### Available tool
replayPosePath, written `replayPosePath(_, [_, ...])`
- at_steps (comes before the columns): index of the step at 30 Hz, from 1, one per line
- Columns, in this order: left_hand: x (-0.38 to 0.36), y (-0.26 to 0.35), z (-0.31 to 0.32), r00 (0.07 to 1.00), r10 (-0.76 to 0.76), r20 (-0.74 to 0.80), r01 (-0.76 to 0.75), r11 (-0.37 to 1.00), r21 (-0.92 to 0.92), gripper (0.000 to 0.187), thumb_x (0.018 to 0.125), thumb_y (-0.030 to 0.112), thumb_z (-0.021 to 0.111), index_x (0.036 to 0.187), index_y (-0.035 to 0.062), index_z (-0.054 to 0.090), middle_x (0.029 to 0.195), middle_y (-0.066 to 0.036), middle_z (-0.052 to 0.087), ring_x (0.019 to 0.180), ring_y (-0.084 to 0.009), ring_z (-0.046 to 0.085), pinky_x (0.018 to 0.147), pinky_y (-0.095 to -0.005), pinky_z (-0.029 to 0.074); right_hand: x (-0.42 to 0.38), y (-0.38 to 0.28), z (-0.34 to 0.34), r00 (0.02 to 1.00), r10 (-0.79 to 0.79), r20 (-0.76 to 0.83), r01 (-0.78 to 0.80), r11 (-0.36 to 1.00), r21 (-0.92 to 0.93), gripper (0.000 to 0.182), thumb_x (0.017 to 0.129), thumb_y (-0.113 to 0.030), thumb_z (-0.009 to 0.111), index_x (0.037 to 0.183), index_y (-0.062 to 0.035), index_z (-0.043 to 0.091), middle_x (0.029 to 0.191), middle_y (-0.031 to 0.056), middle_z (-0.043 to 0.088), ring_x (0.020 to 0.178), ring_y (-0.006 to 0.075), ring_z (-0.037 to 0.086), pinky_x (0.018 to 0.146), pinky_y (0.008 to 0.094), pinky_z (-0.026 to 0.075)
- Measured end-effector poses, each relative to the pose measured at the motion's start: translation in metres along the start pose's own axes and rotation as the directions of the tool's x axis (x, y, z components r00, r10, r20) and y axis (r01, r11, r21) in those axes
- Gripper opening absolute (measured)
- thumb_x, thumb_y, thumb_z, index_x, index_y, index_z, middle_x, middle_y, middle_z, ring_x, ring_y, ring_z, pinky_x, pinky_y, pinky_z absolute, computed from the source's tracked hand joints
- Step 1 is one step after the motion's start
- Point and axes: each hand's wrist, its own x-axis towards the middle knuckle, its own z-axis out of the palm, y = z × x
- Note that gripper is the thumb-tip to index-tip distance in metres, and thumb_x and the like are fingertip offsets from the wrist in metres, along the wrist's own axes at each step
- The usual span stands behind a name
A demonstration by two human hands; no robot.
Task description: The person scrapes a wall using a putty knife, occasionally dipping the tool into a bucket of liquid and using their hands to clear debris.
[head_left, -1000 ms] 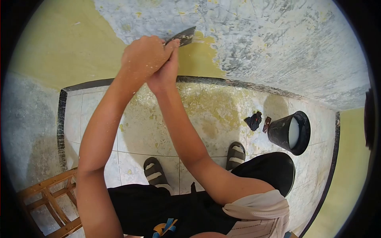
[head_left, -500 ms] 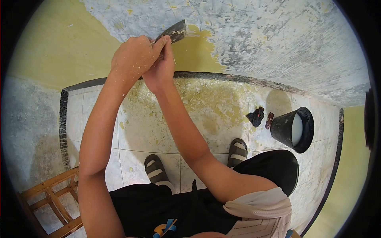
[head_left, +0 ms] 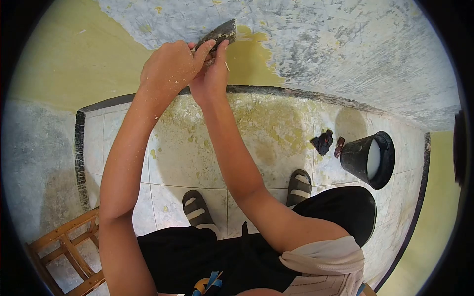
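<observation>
A putty knife [head_left: 222, 33] with a broad dark, flake-spotted blade lies against the wall at the lower edge of the bared grey-white area. My left hand [head_left: 169, 66] is closed on it from the left, with pale flecks on the skin. Closed too, my right hand [head_left: 212, 76] grips the knife from below, beside the left. The handle is mostly hidden by the fingers. Just right of the blade, a patch of yellow-green paint [head_left: 252, 61] borders the scraped wall [head_left: 340, 54]. More yellow-green paint [head_left: 74, 64] covers the wall to the left.
Paint flakes [head_left: 266, 118] litter the tiled floor below the wall. A black bucket [head_left: 356, 157] with whitish liquid stands at the right, near a dark crumpled piece [head_left: 322, 143] and a small reddish-brown block [head_left: 339, 147]. A wooden frame [head_left: 69, 246] is at lower left.
My right hand and the putty knife's blade have shifted slightly up and to the right. My left hand has barely moved. The whole view has slid a little.
</observation>
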Motion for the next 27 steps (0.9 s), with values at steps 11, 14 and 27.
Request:
replayPosePath(11, [0.001, 0.036, -0.037, 0.959, -0.268, 0.096, 0.285, 0.910, -0.302, 0.069, 0.103, 0.057, 0.050, 0.084, -0.0056, 0.072, 0.077, -0.032, 0.066, 0.079, -0.0501, 0.066, 0.071, -0.0505, 0.053, -0.011, -0.007, 0.015, 0.994, -0.003, -0.111, 0.008, 0.999, 0.047, 0.053, 0.108, -0.057, 0.041, 0.097, -0.0103, 0.064, 0.089, 0.0097, 0.073, 0.089, 0.0216, 0.072, 0.081, 0.0353, 0.058])
replayPosePath(14, [0.003, 0.037, -0.042, 0.945, -0.293, 0.147, 0.325, 0.895, -0.304, 0.060, 0.103, 0.053, 0.051, 0.094, -0.0023, 0.073, 0.078, -0.030, 0.067, 0.078, -0.0494, 0.065, 0.069, -0.0501, 0.053, -0.009, -0.006, 0.011, 0.996, -0.015, -0.091, 0.016, 1.000, 0.007, 0.053, 0.108, -0.057, 0.042, 0.100, -0.0101, 0.064, 0.091, 0.0098, 0.074, 0.089, 0.0214, 0.072, 0.082, 0.0355, 0.058])
replayPosePath(27, [0.008, 0.041, -0.053, 0.895, -0.380, 0.232, 0.437, 0.851, -0.292, 0.073, 0.096, 0.065, 0.051, 0.098, -0.0035, 0.076, 0.091, -0.027, 0.073, 0.088, -0.0436, 0.072, 0.078, -0.0480, 0.057, -0.003, -0.006, 0.001, 0.998, -0.036, -0.046, 0.033, 0.998, -0.056, 0.046, 0.106, -0.058, 0.046, 0.107, -0.0146, 0.063, 0.110, 0.0087, 0.066, 0.107, 0.0229, 0.064, 0.099, 0.0396, 0.053])
